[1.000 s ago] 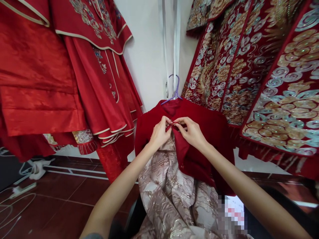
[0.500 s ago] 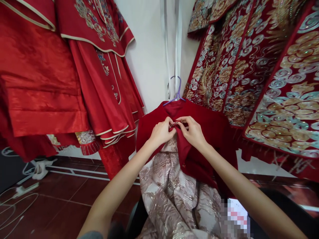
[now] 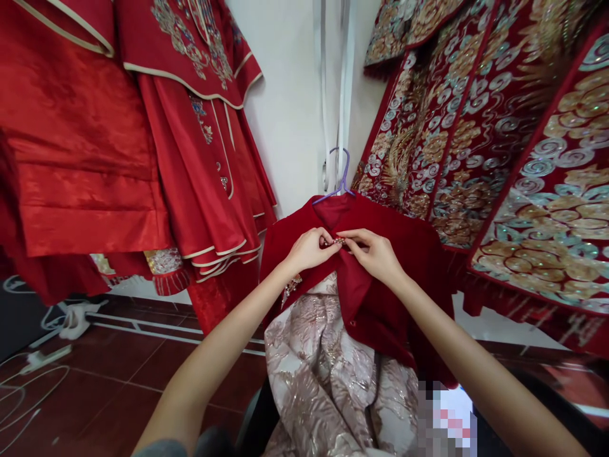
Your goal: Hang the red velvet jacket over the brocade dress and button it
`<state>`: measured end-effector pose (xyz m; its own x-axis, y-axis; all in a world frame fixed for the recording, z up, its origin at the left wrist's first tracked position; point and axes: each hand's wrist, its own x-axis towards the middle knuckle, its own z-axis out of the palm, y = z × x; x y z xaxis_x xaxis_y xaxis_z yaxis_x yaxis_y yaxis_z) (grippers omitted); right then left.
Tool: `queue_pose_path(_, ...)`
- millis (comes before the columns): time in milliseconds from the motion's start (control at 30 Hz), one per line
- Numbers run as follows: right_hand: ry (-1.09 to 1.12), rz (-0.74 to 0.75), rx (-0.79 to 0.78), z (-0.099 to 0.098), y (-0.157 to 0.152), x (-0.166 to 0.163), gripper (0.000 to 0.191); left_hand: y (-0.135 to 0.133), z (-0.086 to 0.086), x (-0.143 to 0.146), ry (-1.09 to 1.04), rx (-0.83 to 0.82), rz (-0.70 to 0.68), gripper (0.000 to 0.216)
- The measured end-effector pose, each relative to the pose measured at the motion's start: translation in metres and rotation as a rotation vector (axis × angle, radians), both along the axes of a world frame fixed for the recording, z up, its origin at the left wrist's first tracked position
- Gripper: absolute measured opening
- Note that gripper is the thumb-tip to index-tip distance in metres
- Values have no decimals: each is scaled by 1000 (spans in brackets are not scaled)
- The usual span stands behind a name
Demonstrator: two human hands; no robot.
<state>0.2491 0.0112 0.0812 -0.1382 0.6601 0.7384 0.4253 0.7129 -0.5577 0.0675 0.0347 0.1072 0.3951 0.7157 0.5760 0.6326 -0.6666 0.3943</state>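
A dark red velvet jacket [image 3: 409,254] hangs on a purple hanger [image 3: 343,181] in front of me, over a pale pink brocade garment with metallic sheen [image 3: 328,355]. At the jacket's upper front edges, my left hand [image 3: 311,249] pinches one side of a small beaded clasp [image 3: 339,241]. My right hand [image 3: 375,254] pinches the other side, fingertips close to the left ones. Below the clasp the jacket fronts hang apart, showing the red lining. Another beaded ornament [image 3: 292,284] sits on the left front, partly behind my left wrist.
Red gowns with cream piping [image 3: 190,165] hang at the left. Heavily embroidered red garments [image 3: 476,139] hang at the right. White straps [image 3: 333,82] run down the wall to the hanger. A white rack base [image 3: 157,333], pale shoes [image 3: 75,320] and cables [image 3: 33,387] are on the tiled floor.
Both hands have moved slightly down with the jacket edges. The clasp between the fingertips shows more, and the ornament on the left front has come into sight.
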Motion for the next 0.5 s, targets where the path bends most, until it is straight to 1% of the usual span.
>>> queue_pose_path(133, 63, 78, -81, 3, 3, 3, 28, -2, 2, 4, 2, 53, -1, 23)
queue_pose_path(267, 57, 62, -105, 7, 3, 3, 29, -4, 9, 3, 83, 94, 2, 22)
queue_pose_path(333, 45, 51, -104, 9, 3, 3, 30, -4, 14, 2, 127, 92, 17, 23)
queue_pose_path(500, 3, 17, -43, 13, 2, 1, 28, -4, 23, 1, 206, 73, 19, 24)
